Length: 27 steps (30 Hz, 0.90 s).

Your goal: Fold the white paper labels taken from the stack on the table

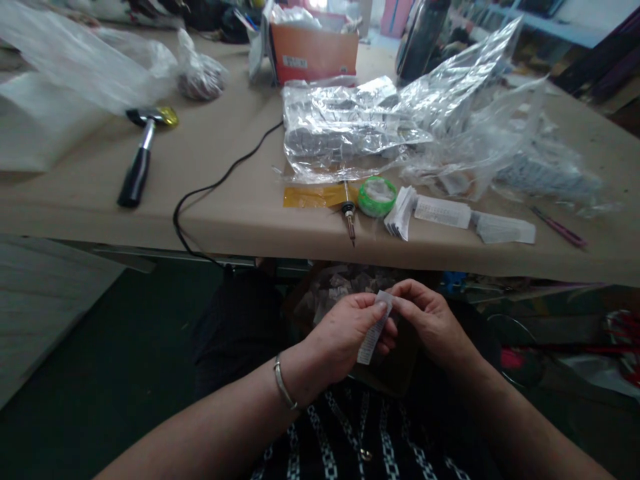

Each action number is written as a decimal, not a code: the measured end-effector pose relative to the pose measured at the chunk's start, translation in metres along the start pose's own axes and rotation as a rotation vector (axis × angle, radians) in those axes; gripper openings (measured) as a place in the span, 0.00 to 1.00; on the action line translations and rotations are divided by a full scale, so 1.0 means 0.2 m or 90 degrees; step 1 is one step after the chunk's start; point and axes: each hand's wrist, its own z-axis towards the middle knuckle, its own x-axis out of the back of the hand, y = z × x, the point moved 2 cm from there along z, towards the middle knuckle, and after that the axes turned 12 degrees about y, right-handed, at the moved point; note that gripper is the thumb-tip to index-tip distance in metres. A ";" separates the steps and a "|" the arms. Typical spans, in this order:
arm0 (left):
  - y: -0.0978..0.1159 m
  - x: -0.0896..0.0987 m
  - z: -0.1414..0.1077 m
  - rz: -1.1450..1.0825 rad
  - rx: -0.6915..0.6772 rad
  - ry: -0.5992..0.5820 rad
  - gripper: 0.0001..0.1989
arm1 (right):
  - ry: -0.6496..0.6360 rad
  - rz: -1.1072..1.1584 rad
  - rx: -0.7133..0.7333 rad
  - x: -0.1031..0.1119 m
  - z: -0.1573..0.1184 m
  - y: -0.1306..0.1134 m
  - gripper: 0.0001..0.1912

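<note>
My left hand (345, 330) grips a narrow white printed label (371, 339), thumb on top near its upper end. Close beside it, my right hand (433, 320) pinches the label's upper corner between thumb and forefinger. Both hands are over my lap, below the table's front edge. Behind them an open box or bag holds crumpled white scraps (345, 283). On the table in front lie a fanned stack of labels (400, 213) and two more label piles (443, 212), next to a green roll of tape (377, 197).
A soldering iron (349, 217) lies with its tip towards the table edge, its black cable (215, 187) looping left. A hammer (143, 157), clear plastic bags (350, 127), an orange box (315, 53), a dark bottle (423, 40) and a pink craft knife (559, 227) are on the table (240, 227).
</note>
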 end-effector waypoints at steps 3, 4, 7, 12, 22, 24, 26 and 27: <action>0.00 0.01 0.00 0.017 -0.033 0.002 0.12 | -0.006 0.075 -0.078 -0.01 0.01 0.02 0.14; 0.00 0.02 0.00 0.023 -0.045 0.002 0.12 | -0.009 0.090 -0.084 -0.01 0.02 0.03 0.13; 0.01 0.03 -0.01 0.054 -0.084 0.012 0.13 | -0.010 0.110 -0.064 -0.04 0.05 0.03 0.11; 0.09 0.08 -0.03 0.138 -0.218 0.067 0.13 | -0.036 0.130 -0.066 -0.13 0.11 -0.04 0.11; 0.35 0.25 -0.07 0.385 -0.481 0.236 0.08 | -0.006 -0.068 0.047 -0.29 0.24 -0.19 0.14; 0.38 0.27 -0.06 0.422 -0.505 0.241 0.09 | 0.013 -0.109 0.074 -0.31 0.26 -0.21 0.13; 0.40 0.29 -0.04 0.460 -0.525 0.240 0.10 | 0.038 -0.150 0.106 -0.33 0.27 -0.23 0.12; 0.41 0.30 -0.03 0.482 -0.537 0.242 0.10 | 0.050 -0.167 0.124 -0.34 0.28 -0.24 0.12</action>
